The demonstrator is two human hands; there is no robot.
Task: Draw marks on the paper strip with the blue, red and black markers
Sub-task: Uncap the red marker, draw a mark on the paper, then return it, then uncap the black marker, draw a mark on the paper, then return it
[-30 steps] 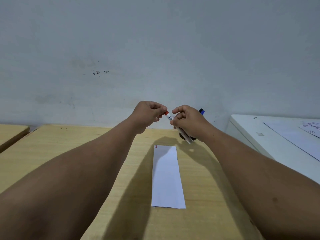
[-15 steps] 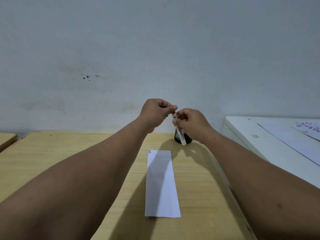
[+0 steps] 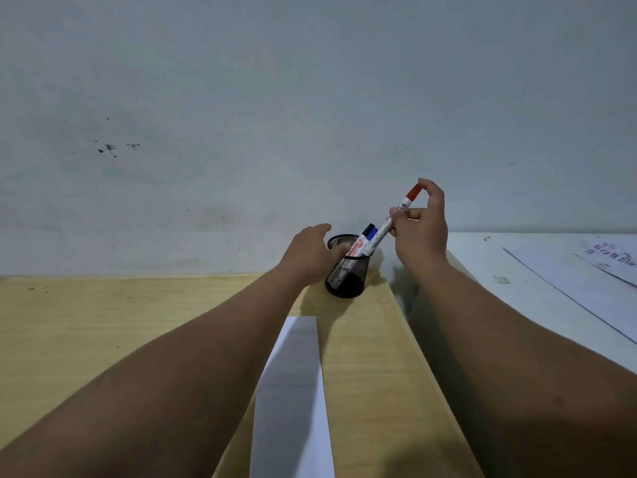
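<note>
The right hand (image 3: 418, 232) is pinching the capped red marker (image 3: 391, 222), tilting it with its lower end over the black mesh cup (image 3: 346, 274) at the far right of the wooden table (image 3: 103, 322). The left hand (image 3: 306, 253) is resting open against the cup's left rim. The blue marker (image 3: 370, 234) and black marker (image 3: 368, 227) are standing in the cup, and the paper strip (image 3: 293, 391) is lying flat nearer, between the forearms.

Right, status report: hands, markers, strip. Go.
Right hand shut on red marker, lower end at mesh cup. Left hand open, against cup rim. Two more markers in cup. Paper strip flat on desk, unobstructed.
</note>
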